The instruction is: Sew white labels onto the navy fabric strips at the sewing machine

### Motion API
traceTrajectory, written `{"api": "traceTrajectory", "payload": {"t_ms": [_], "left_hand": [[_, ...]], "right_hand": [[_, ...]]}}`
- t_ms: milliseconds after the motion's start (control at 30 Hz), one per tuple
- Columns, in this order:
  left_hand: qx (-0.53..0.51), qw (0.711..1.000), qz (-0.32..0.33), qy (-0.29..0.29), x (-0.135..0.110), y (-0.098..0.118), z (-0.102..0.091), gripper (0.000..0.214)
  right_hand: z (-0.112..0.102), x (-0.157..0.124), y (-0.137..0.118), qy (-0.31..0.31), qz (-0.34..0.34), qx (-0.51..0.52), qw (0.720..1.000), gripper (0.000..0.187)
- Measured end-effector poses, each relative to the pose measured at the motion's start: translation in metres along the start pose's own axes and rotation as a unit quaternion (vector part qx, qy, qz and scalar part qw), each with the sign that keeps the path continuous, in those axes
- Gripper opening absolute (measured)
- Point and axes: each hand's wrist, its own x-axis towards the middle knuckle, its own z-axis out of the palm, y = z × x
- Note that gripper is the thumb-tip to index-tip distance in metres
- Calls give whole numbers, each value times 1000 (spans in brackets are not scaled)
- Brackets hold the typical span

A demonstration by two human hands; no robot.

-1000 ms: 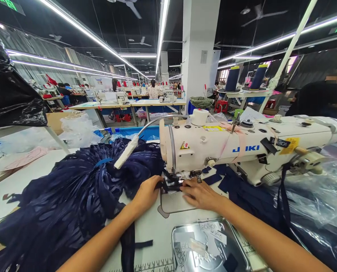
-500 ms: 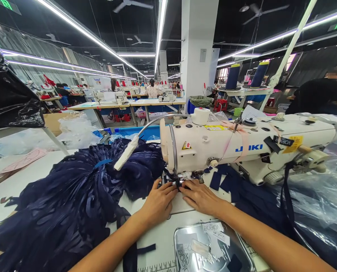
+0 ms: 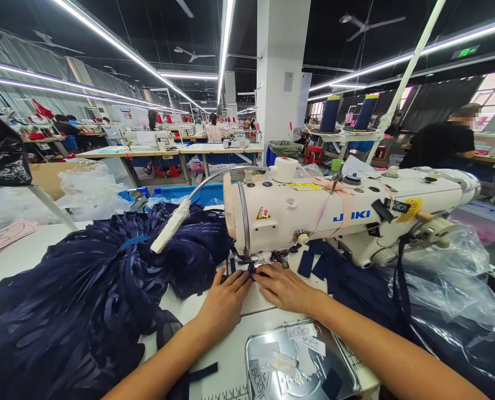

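My left hand (image 3: pixel 226 300) lies low under the head of a white sewing machine (image 3: pixel 272 216), its fingers reaching toward the needle area and its thumb apart. Close on the other side, my right hand (image 3: pixel 284 286) has its fingers bent inward. Between the fingertips is a small dark piece of fabric (image 3: pixel 252 270), pressed down by both hands at the presser foot. Most of that piece is hidden by fingers and machine parts. A large heap of navy ruffled fabric (image 3: pixel 101 294), gathered by a blue band (image 3: pixel 134 242), spreads to the left of my left hand.
A metal tray (image 3: pixel 248 361) with labels and scraps sits in front of the machine. Navy scraps (image 3: pixel 306 263) lie beside my right hand. A gooseneck lamp (image 3: pixel 170 228) hangs over the heap. Plastic wrap (image 3: pixel 451 283) covers navy fabric at right. A person (image 3: pixel 434 141) sits beyond.
The view has turned slightly right, so the machine, heap and tray appear farther left. Both hands remain at the presser foot in nearly the same pose.
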Motion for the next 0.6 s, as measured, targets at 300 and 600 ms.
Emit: {"api": "traceTrajectory", "payload": {"t_ms": [300,600], "left_hand": [[-21,998,-27,-49,11,-9,-11,48],[-5,999,-34,-36,21,-17,-11,46]], "right_hand": [[0,0,4,-21,41,38,998,35],[2,4,11,-49,111,78,990,42]]}}
